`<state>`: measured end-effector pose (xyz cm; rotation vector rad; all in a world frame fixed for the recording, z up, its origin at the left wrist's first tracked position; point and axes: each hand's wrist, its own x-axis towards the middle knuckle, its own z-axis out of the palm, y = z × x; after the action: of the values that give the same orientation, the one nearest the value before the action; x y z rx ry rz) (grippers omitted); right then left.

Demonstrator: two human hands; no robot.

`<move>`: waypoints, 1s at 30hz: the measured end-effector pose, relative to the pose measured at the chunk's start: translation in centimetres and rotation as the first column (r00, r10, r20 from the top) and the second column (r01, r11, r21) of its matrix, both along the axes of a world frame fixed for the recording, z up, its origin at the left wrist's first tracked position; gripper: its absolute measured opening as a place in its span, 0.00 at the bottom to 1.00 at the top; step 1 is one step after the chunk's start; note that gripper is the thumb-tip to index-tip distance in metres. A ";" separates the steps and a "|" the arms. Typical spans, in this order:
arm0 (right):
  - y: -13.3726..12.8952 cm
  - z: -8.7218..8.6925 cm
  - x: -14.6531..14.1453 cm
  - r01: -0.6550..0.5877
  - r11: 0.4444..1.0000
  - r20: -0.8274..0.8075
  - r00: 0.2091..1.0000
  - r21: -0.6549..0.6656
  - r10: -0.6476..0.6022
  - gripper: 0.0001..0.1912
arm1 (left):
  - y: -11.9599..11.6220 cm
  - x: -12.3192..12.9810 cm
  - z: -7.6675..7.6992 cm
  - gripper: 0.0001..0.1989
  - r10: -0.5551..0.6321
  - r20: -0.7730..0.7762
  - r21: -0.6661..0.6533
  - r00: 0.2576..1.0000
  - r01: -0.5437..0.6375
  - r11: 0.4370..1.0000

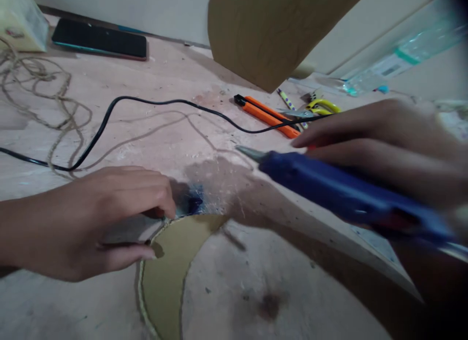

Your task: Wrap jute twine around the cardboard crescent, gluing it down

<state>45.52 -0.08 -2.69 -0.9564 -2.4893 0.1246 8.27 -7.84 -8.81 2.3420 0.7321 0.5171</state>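
The left hand [106, 218] is touching the curved cardboard [168, 276] at 7 o'clock; I can't tell if it's pinching. The right hand [387, 140] is holding the blue glue gun [321, 189] at 4 o'clock. Edge gluing seems to be happening, calling for careful aiming.

There are two bare hands [106, 218] [383, 140], two cardboard pieces [164, 272] [270, 33], one hot-glue gun [329, 189], one black cord [157, 103], one tangle of twine [44, 77], one smartphone [100, 40], one orange box cutter [263, 113], one pair of yellow-handled scissors [323, 105] and one clear plastic bottle [398, 62].
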 end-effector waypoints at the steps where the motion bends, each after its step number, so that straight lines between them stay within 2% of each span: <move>1: 0.2 -0.6 -0.4 -0.064 0.998 0.052 0.997 0.012 0.063 0.23 | 0.0 0.0 0.0 0.12 0.001 0.001 0.003 1.000 -0.001 1.000; 3: 0.7 -1.9 -1.0 -0.239 0.968 0.196 0.955 0.079 0.220 0.14 | 0.2 0.1 0.0 0.12 -0.002 0.008 0.008 1.000 0.002 1.000; 5: 1.3 -2.8 -1.2 -0.345 0.931 0.321 0.901 0.117 0.293 0.12 | 0.2 0.2 0.1 0.10 0.000 0.020 0.020 1.000 -0.001 1.000; 7: 2.1 -3.3 -0.9 -0.321 0.943 0.385 0.884 0.090 0.264 0.13 | 0.3 0.3 0.2 0.08 -0.002 0.035 0.037 0.999 0.000 0.999; 10: 3.0 -3.3 0.0 -0.186 0.983 0.431 0.887 0.001 0.167 0.11 | 0.3 0.5 0.4 0.07 -0.002 0.053 0.058 0.999 -0.001 0.998; 13: 3.2 -2.7 0.9 -0.152 0.984 0.459 0.871 -0.090 0.176 0.18 | 0.4 0.7 0.3 0.07 -0.003 0.072 0.067 0.997 -0.001 0.998; 16: 2.1 -1.5 0.7 -0.207 0.977 0.457 0.865 -0.054 0.209 0.28 | 0.5 0.7 0.2 0.06 -0.006 0.075 0.070 0.997 0.001 0.998; 19: 0.4 0.0 -1.4 -0.267 0.962 0.436 0.874 0.059 0.216 0.23 | 0.5 0.5 0.1 0.08 -0.003 0.082 0.078 0.997 -0.003 0.997; 20: -0.1 0.3 -2.5 -0.336 0.941 0.402 0.868 0.041 0.292 0.18 | 0.4 0.4 0.0 0.08 0.001 0.082 0.084 0.997 -0.008 0.996; 23: -0.6 0.4 -6.1 -0.490 0.858 0.225 0.828 -0.153 0.513 0.14 | 0.4 0.4 -0.1 0.09 0.014 0.078 0.108 0.997 -0.022 0.994; 28: 1.0 -1.2 -9.9 -0.587 0.759 0.043 0.783 -0.283 0.621 0.10 | 0.5 0.5 -0.1 0.09 -0.003 0.097 0.130 0.995 -0.009 0.991; 30: 1.5 -1.7 -10.5 -0.604 0.729 0.039 0.761 -0.323 0.648 0.09 | 0.6 0.5 -0.1 0.08 -0.003 0.102 0.125 0.995 -0.009 0.992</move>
<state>35.02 1.38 -4.36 -0.1621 -2.8929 0.6814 8.78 -7.27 -8.91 2.4103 0.6733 0.6969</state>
